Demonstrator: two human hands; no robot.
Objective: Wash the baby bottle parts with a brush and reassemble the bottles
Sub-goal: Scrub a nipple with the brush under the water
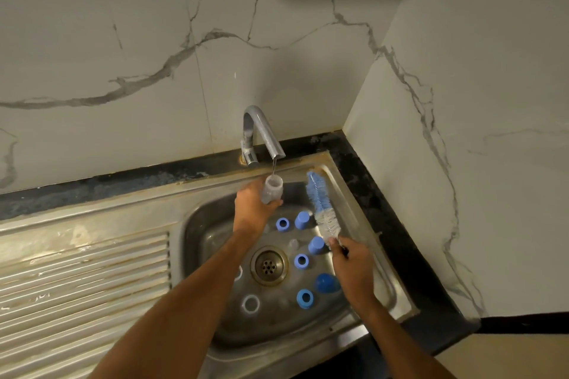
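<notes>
Head view: left hand (251, 203) hides bottle (272, 191) base; brush (320, 206) handle hidden.

I counted one clear bottle (272, 190) under one tap (261, 132), and one blue-and-white brush (320, 206). In the sink (197, 224) lay three blue collar rings (282, 224) (301, 260) (305, 298), two light blue caps (302, 220) (316, 245), one dark blue dome cap (327, 282), and two clear rings (250, 304) (238, 272). One drain (268, 264). Other clear bits there were too faint to count.
</notes>
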